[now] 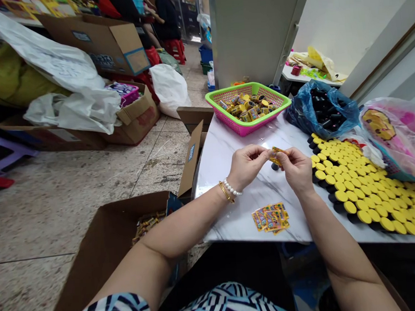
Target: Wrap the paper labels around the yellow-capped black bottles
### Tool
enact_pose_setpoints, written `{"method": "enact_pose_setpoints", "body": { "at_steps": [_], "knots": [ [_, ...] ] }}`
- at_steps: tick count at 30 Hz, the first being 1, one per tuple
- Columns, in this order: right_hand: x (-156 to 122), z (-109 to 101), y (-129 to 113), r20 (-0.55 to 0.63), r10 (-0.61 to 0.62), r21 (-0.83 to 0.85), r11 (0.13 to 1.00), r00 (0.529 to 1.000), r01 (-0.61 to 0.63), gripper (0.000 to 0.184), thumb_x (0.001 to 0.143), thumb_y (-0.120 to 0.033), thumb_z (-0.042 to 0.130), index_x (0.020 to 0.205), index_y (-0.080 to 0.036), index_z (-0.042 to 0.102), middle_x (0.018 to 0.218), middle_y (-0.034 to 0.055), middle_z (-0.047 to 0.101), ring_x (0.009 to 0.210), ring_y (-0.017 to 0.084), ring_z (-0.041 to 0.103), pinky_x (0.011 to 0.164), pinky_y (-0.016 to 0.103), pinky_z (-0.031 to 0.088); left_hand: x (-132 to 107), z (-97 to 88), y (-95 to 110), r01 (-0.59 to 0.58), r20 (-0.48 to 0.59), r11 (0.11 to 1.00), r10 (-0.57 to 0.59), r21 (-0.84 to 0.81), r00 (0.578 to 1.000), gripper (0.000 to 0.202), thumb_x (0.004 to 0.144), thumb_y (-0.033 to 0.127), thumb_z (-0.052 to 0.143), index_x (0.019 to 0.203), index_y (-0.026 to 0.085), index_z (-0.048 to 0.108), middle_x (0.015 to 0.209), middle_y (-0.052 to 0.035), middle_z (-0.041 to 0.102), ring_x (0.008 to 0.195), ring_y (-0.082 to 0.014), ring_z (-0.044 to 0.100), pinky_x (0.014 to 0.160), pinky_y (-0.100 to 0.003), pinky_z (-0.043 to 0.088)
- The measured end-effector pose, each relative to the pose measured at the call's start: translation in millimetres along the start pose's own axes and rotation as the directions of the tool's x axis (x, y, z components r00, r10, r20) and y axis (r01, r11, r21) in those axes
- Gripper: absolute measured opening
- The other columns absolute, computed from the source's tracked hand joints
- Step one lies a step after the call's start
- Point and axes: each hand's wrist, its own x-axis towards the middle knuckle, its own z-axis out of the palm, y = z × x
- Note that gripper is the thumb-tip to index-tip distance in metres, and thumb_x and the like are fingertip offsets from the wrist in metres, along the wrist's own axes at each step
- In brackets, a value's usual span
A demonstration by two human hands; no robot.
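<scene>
My left hand and my right hand meet above the white marble-patterned table. Between their fingertips they pinch a small yellow printed label, one hand at each side. A small dark piece shows just under the label, partly hidden by my fingers. Nearer to me lies a loose pile of similar printed labels. To the right of my right hand stand many black pieces with yellow round tops, packed in rows.
A green-and-pink basket of label-wrapped pieces stands at the table's back. Beside it are a blue bag of black pieces and a pink printed bag. An open carton is at my left; more boxes and sacks lie beyond. People sit farther back.
</scene>
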Motion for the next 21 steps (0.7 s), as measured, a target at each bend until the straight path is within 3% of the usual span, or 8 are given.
{"method": "enact_pose_setpoints", "body": {
  "at_steps": [5, 8, 10, 13, 15, 17, 19, 21],
  "knots": [
    [-5, 3, 2, 0.044, -0.083, -0.096, 0.992, 0.996, 0.087, 0.031, 0.087, -0.051, 0.078, 0.084, -0.022, 0.068, 0.076, -0.0004, 0.068, 0.067, 0.015, 0.061, 0.066, 0.030, 0.052, 4, -1.7, -6, 0.025, -0.025, 0.999, -0.024, 0.036, 0.999, 0.027, 0.073, 0.045, 0.087, 0.079, 0.019, 0.082, 0.082, -0.0064, 0.075, 0.075, -0.0165, 0.065, 0.068, -0.029, 0.050],
    [-7, 5, 2, 0.072, -0.119, -0.174, 0.976, 0.990, 0.129, 0.028, 0.090, -0.050, 0.075, 0.091, -0.022, 0.070, 0.080, -0.0001, 0.069, 0.068, 0.015, 0.061, 0.066, 0.030, 0.052, 4, -2.0, -5, 0.154, -0.007, 0.985, -0.155, -0.077, 0.988, 0.030, 0.069, 0.044, 0.090, 0.079, 0.017, 0.082, 0.076, -0.0056, 0.074, 0.066, -0.0137, 0.061, 0.061, -0.027, 0.047],
    [-5, 4, 1, 0.085, -0.165, -0.211, 0.961, 0.983, 0.180, 0.025, 0.092, -0.047, 0.072, 0.098, -0.023, 0.071, 0.086, 0.0010, 0.071, 0.070, 0.015, 0.062, 0.068, 0.031, 0.054, 5, -2.3, -3, 0.265, 0.064, 0.952, -0.257, -0.155, 0.964, 0.034, 0.069, 0.046, 0.090, 0.083, 0.016, 0.081, 0.068, -0.0033, 0.070, 0.057, -0.0099, 0.053, 0.052, -0.024, 0.039],
    [2, -5, -2, 0.200, -0.273, -0.290, 0.901, 0.941, 0.324, 0.023, 0.096, -0.043, 0.066, 0.107, -0.024, 0.073, 0.096, 0.0046, 0.074, 0.082, 0.018, 0.066, 0.076, 0.035, 0.056, 7, -3.0, -3, 0.450, 0.261, 0.867, -0.394, -0.214, 0.881, 0.039, 0.068, 0.045, 0.091, 0.087, 0.012, 0.081, 0.059, 0.0004, 0.060, 0.049, -0.0047, 0.042, 0.044, -0.020, 0.024],
    [9, -17, -4, 0.323, -0.307, -0.331, 0.849, 0.895, 0.411, 0.027, 0.096, -0.043, 0.066, 0.115, -0.025, 0.073, 0.108, 0.0073, 0.075, 0.098, 0.023, 0.068, 0.085, 0.039, 0.057, 12, -4.1, -7, 0.557, 0.360, 0.793, -0.459, -0.247, 0.812, 0.039, 0.069, 0.042, 0.092, 0.087, 0.010, 0.080, 0.065, -0.0014, 0.063, 0.047, -0.0020, 0.039, 0.042, -0.018, 0.019],
    [17, -33, -4, 0.375, -0.302, -0.396, 0.802, 0.876, 0.446, 0.039, 0.092, -0.046, 0.070, 0.125, -0.026, 0.071, 0.123, 0.0094, 0.071, 0.113, 0.027, 0.066, 0.091, 0.043, 0.057, 19, -6.3, -14, 0.642, 0.389, 0.705, -0.524, -0.301, 0.758, 0.034, 0.071, 0.035, 0.091, 0.088, 0.009, 0.079, 0.078, -0.0055, 0.071, 0.047, 0.0001, 0.039, 0.039, -0.016, 0.016],
    [22, -47, 0, 0.369, -0.279, -0.528, 0.722, 0.887, 0.447, 0.046, 0.087, -0.046, 0.076, 0.128, -0.027, 0.070, 0.134, 0.0118, 0.066, 0.119, 0.031, 0.064, 0.095, 0.046, 0.056, 28, -9.8, -20, 0.710, 0.398, 0.602, -0.589, -0.365, 0.704, 0.025, 0.074, 0.026, 0.088, 0.087, 0.008, 0.076, 0.086, -0.0077, 0.074, 0.046, 0.0015, 0.037, 0.037, -0.013, 0.014],
    [25, -54, 8, 0.385, -0.203, -0.653, 0.629, 0.900, 0.421, 0.036, 0.086, -0.038, 0.075, 0.121, -0.026, 0.074, 0.129, 0.0128, 0.067, 0.114, 0.032, 0.066, 0.094, 0.047, 0.056, 35, -13.5, -24, 0.755, 0.413, 0.502, -0.635, -0.422, 0.653, 0.016, 0.079, 0.019, 0.083, 0.085, 0.008, 0.073, 0.084, -0.0070, 0.073, 0.043, 0.0021, 0.035, 0.035, -0.012, 0.013]
  ]
}}
